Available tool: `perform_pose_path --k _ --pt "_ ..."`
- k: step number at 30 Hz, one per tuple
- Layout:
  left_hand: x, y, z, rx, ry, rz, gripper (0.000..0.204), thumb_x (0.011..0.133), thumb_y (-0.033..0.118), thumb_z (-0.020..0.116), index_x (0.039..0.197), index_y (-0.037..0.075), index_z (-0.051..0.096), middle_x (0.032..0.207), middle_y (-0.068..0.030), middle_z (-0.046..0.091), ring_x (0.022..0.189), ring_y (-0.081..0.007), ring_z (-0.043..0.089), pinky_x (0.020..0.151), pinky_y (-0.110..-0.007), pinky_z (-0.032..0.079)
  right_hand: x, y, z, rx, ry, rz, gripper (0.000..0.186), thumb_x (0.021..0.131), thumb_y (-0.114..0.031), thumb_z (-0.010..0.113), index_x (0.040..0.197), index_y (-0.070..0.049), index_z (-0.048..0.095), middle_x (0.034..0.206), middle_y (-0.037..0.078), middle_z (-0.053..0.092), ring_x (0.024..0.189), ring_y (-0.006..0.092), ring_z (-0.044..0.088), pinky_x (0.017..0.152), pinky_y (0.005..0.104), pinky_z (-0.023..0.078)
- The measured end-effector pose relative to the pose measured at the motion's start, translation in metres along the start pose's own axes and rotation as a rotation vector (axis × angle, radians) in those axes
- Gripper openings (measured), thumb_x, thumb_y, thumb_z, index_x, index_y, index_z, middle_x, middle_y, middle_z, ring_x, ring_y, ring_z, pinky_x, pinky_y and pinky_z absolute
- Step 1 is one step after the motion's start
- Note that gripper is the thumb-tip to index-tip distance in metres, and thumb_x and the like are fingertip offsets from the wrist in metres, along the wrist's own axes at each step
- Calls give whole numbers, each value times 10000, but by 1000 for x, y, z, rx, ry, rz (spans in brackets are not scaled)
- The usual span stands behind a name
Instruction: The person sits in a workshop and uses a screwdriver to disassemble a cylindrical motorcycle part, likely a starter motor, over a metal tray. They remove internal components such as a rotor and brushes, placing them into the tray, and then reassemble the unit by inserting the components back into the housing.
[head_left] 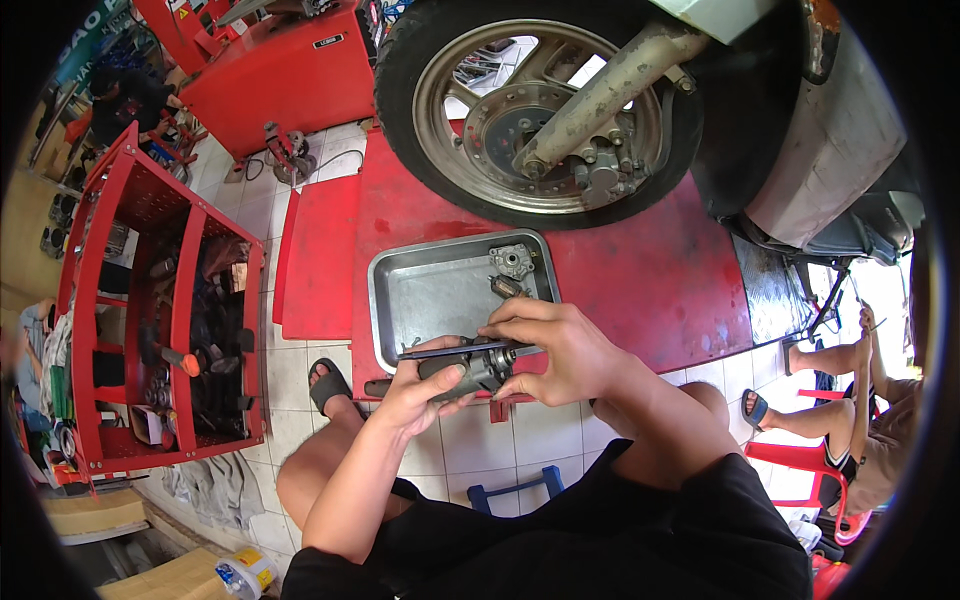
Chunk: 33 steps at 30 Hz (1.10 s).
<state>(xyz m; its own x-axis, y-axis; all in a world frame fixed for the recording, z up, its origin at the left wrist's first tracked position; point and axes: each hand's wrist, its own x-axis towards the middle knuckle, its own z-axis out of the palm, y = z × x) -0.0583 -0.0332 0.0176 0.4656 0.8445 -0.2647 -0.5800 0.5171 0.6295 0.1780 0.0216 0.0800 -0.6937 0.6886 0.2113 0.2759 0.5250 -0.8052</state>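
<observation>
- There it was on my distant feed: a dark grey mechanical piece [480, 371], held up between two bare hands near the close edge of a metal tray [425, 285].
- My left hand [425, 392] had the firm hold, its fingers wrapped around the body with almost no gap, thumb pressed along the near face.
- And my right hand [555, 345]: fingers half open, arched over the far side of the piece's right end, thumb below on the near side. Contact looked likely; I couldn't tell whether they truly gripped.
- Here was the relation that mattered! The long axis ran roughly left to right, a little higher at the right in my view, so that the right end pointed straight into the right hand's curve. For that end, the right hand was nearer; the left hand had the body.
- A slim dark bar [432, 352] lay along the far side, but I couldn't make out whether it belonged to the piece.
- Beyond, in the tray's far right corner, sat a pale metal casting [512, 261], a smaller dark part [507, 287] just beside it.
- Under the tray, a red platform [640, 290]; past that, a motorcycle wheel [400, 110].
</observation>
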Motion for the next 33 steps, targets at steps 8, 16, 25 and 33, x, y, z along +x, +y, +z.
perform_pose_path --k 8,16,25,33 --pt "-1 -10 -6 50 32 15 529 846 232 803 1192 -49 519 918 -131 624 668 -187 608 456 -241 389 -4 11 15 60 30 3 566 649 -136 872 1140 52 662 1082 149 639 976 347 651 853 392 522" --pt "-3 4 5 129 -54 172 629 818 278 824 1237 -67 507 944 -130 630 679 -161 618 479 -220 413 4 -15 2 81 85 35 563 618 -215 897 1058 48 665 1013 157 639 898 326 654 789 380 531" --pt "1 13 -10 166 -56 128 654 792 297 837 1253 -44 522 959 -121 637 672 -145 609 460 -204 384 5 -12 -21 -45 310 -124 544 580 -250 885 991 33 671 775 74 599 612 147 546 550 272 432" --pt "4 9 -32 -154 -322 224 764 699 388 862 1158 -122 526 974 -181 574 679 -196 607 483 -240 446 -9 -1 -45 597 407 259 675 698 -132 874 1253 70 548 875 -17 605 613 -18 359 544 181 265"
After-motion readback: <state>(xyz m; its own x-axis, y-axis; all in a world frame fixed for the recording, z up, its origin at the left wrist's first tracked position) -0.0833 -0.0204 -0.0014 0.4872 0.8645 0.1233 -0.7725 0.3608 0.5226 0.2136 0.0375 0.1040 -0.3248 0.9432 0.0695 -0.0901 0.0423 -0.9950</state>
